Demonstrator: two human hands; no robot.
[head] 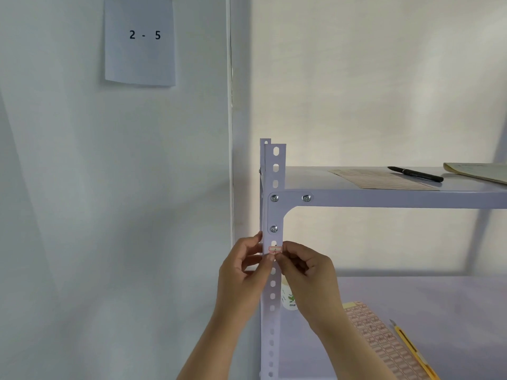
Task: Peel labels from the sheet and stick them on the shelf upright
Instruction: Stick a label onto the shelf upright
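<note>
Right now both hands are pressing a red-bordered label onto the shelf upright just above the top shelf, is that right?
Not quite. In the head view the left hand and right hand press the label onto the upright just below the top shelf, under the corner bracket.

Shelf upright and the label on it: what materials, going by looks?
Shelf upright: looks like painted sheet steel, smooth pale lilac-grey finish; punched slots, a thin folded edge and shiny screw heads suggest metal. Label: likely matte white adhesive paper with a red printed border, lying flat under both thumbs; film can't be excluded.
</note>
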